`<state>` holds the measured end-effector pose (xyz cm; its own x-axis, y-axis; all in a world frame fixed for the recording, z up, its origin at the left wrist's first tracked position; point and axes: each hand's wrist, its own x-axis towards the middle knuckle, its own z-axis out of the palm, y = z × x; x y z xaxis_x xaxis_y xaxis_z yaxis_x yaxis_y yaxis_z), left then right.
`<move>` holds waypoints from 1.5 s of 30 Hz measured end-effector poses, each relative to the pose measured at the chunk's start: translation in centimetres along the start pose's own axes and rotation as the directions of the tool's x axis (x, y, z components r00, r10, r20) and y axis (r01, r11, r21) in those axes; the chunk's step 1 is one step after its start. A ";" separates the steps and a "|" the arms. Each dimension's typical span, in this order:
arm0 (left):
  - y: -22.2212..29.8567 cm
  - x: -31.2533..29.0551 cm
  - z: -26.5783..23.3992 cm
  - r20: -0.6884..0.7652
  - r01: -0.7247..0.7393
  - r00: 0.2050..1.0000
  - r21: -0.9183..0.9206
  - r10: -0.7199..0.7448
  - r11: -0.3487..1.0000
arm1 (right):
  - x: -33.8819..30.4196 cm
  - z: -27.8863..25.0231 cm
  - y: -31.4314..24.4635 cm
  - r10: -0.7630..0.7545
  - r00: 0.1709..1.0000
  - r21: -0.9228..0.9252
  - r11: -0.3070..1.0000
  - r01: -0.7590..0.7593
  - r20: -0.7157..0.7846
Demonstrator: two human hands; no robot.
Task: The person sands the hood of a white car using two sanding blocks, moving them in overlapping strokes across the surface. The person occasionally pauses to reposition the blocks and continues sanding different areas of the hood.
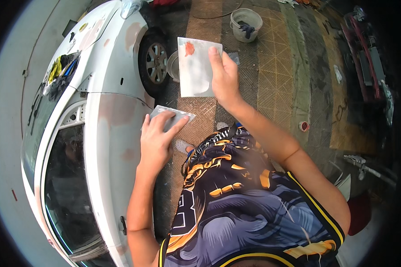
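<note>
One pale board (196, 71) (red dab (189, 48) near one corner) is raised above the floor (274, 95), the grip of the right hand (226, 80) closed on its right edge. The left hand (156, 141), beside a white car (116, 138), grips a smaller grey plate (178, 114).

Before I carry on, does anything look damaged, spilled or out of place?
The white car has uneven pinkish patches, unlike the paint around them; I can't tell if that's damage. A rumpled bundle lies by its windshield. A reddish smear stands out on the pale plate in the right hand.
</note>
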<state>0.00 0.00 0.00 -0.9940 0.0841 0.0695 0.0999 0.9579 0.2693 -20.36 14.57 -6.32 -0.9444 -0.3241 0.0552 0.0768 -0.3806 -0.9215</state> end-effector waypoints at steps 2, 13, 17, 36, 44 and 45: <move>0.5 -0.6 -1.2 -0.230 0.008 0.972 -0.171 -0.048 0.985 | -0.5 0.4 0.5 0.094 0.995 -0.021 0.995 -0.093 0.017; -3.4 -1.7 2.1 -0.206 0.067 0.978 0.109 -0.043 0.992 | -4.3 0.0 2.0 0.620 0.750 0.351 0.666 -0.658 0.229; -2.5 -0.9 -0.6 -0.251 0.048 0.968 0.146 -0.010 0.988 | -4.2 0.4 0.7 0.423 0.892 0.292 0.843 -0.452 0.161; 0.7 2.0 -1.9 -0.139 -0.033 0.989 0.065 0.041 0.997 | -5.2 2.2 -0.3 0.036 0.969 -0.393 0.917 0.065 0.243; 0.4 -0.1 -0.1 0.008 -0.016 1.000 0.054 0.015 0.998 | -3.2 1.3 -0.6 -0.245 0.969 -0.311 0.920 0.238 0.019; -0.1 -0.1 -0.4 -0.093 -0.038 0.995 -0.018 0.036 0.999 | -2.5 1.7 -1.6 -0.303 0.953 -0.296 0.912 0.285 -0.018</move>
<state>0.12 -0.19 0.37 -0.9814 0.0931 0.1681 0.1386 0.9489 0.2836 -17.60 14.52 -4.36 -0.9287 -0.1781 0.3253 -0.2937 -0.1827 -0.9383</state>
